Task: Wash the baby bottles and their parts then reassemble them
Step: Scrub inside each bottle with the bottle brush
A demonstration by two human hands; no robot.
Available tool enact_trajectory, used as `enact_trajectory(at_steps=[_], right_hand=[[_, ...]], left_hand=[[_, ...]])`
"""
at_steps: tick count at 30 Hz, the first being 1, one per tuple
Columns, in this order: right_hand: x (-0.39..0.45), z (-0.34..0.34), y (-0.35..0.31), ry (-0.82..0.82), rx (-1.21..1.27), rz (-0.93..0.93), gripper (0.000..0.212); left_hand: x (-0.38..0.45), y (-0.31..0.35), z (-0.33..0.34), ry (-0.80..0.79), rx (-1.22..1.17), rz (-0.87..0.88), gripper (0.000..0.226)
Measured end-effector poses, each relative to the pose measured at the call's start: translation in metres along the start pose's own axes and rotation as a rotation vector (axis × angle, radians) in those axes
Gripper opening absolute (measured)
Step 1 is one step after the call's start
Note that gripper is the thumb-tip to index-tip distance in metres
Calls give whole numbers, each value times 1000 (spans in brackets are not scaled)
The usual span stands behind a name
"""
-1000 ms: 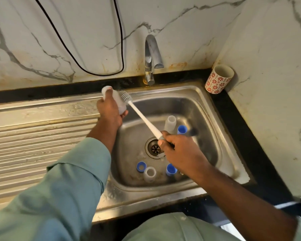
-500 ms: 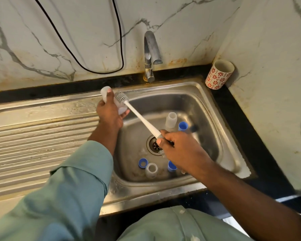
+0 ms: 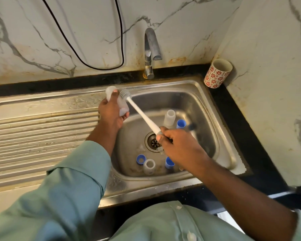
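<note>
My left hand (image 3: 111,113) grips a translucent baby bottle (image 3: 122,106) over the sink's left rim. My right hand (image 3: 178,145) holds the white handle of a bottle brush (image 3: 141,113), whose bristle head lies against the bottle's side. In the steel sink (image 3: 189,103) stands another clear bottle (image 3: 169,117) with a blue cap (image 3: 180,123) beside it. Near the front lie a blue ring (image 3: 140,159), a third small bottle (image 3: 149,166) and a second blue cap (image 3: 169,162). The drain (image 3: 152,141) is partly covered by my right hand.
A chrome tap (image 3: 150,49) rises behind the sink. A ribbed steel draining board (image 3: 42,136) lies to the left. A white cup with red flowers (image 3: 217,73) stands in the back right corner. A black cable (image 3: 97,66) hangs on the marble wall.
The brush head has slid slightly along the bottle's side in small scrubbing motion. Both hands stay almost in place and the sink's loose parts have not moved.
</note>
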State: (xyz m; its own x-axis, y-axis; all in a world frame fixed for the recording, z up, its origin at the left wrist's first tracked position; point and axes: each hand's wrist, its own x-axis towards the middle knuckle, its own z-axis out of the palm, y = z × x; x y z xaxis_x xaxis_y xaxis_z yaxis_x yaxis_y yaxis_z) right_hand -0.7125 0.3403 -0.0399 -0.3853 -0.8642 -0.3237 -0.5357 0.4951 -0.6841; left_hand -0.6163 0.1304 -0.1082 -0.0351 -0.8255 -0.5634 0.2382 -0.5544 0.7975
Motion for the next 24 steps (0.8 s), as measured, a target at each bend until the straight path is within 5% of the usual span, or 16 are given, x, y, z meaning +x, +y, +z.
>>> enact_trajectory(at_steps=[4,9,14,18,24], right_hand=[[2,2,0,20,30,19,34],[-2,6,0,-34,-7,-6,28],[15,6,-2,29,31,16,39],[3,11,4,-3,-4,-47,33],[23,15,1,49,-24,-28,40]], left_hand=[[-5,-4,-4,-88,118,16,45],[3,0,-7,-19,-79,-39,46],[-3,-2,-2,-150,-32,-86,46],[9,17,-3,-18,-183,-65,45],[1,3,13,-62,-83,-115,50]])
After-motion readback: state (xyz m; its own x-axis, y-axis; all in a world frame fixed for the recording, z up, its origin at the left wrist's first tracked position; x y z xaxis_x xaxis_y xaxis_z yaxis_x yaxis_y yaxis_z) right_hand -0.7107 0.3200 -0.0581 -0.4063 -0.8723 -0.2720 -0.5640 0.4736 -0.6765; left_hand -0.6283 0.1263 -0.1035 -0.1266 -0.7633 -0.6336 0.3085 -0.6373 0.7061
